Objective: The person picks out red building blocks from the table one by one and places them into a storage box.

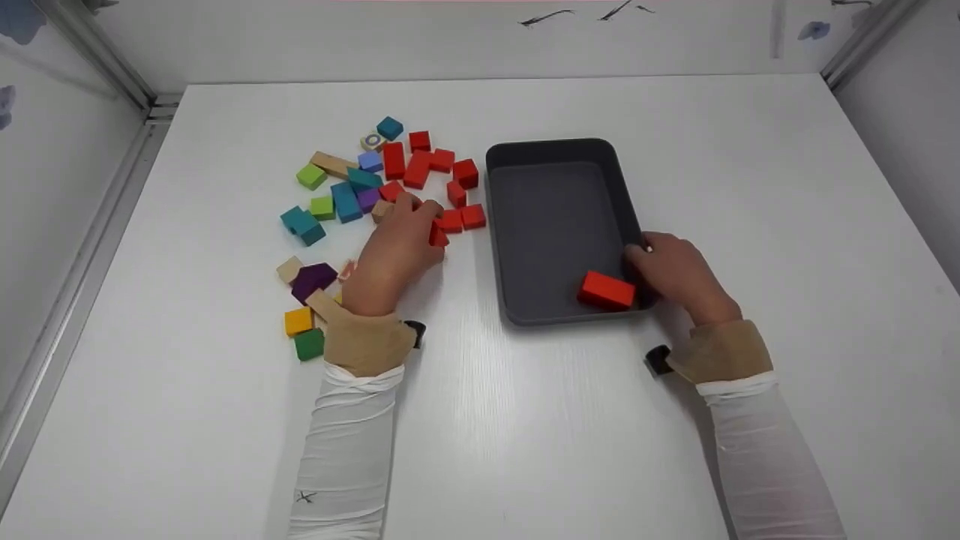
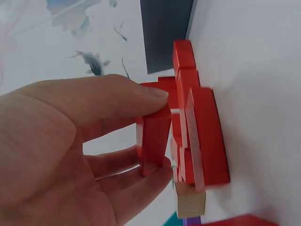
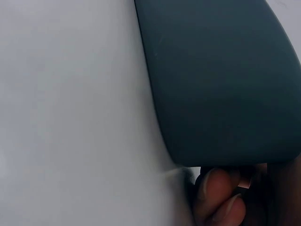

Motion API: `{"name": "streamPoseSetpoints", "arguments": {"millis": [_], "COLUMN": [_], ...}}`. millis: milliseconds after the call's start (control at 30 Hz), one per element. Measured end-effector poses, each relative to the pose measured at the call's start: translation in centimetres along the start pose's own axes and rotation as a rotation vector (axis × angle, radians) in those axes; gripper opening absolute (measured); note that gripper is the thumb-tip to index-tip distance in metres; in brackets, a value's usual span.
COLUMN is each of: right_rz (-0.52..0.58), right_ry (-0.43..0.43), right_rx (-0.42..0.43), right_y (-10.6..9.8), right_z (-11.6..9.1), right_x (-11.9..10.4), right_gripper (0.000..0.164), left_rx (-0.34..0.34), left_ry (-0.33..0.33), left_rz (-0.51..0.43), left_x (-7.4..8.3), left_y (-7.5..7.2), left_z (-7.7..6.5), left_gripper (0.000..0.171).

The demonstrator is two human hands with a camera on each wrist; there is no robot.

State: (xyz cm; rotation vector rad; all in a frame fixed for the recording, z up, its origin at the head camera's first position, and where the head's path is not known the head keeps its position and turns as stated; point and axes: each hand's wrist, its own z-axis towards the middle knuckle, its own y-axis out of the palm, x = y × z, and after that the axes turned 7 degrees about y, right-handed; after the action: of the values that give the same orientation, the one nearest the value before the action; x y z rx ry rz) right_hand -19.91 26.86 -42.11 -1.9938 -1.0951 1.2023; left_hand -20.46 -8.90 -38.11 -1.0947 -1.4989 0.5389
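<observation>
My left hand pinches a red block between thumb and fingers, over the near side of a group of red blocks. In the left wrist view, more red blocks sit on the table just beyond the fingertips. My right hand grips the right wall of a dark grey rectangular tray, thumb over the rim near its front corner. One red block lies in the tray's near right corner. The right wrist view shows the tray's outer wall with curled fingertips by its end.
Left of the red blocks lie teal, lime green, purple and wooden blocks. Closer in, by the left wrist, are a dark purple block, a yellow block and a green block. White walls enclose the white table.
</observation>
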Motion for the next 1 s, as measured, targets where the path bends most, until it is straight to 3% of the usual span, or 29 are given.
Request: {"name": "streamPoseSetpoints", "arguments": {"millis": [167,300,533,1000], "right_rz": [-0.018,-0.01,0.001,0.004], "right_ry": [-0.006,-0.004,-0.001,0.004], "right_rx": [0.01,0.009,0.004,0.004], "right_y": [0.1,0.2,0.2,0.2], "right_z": [0.3,0.2,0.1,0.1], "right_x": [0.2,0.1,0.0,-0.1], "right_gripper": [0.058,0.059,0.059,0.058], "left_rx": [0.01,0.026,0.038,0.013], "left_ry": [0.075,0.107,0.159,0.328], "left_rz": [0.103,0.125,0.107,0.194], "left_x": [2.0,3.1,4.0,5.8], "left_y": [1.2,1.7,2.3,3.9], "left_z": [0.5,0.4,0.1,-0.3], "left_gripper": [0.072,0.07,0.071,0.062]}}
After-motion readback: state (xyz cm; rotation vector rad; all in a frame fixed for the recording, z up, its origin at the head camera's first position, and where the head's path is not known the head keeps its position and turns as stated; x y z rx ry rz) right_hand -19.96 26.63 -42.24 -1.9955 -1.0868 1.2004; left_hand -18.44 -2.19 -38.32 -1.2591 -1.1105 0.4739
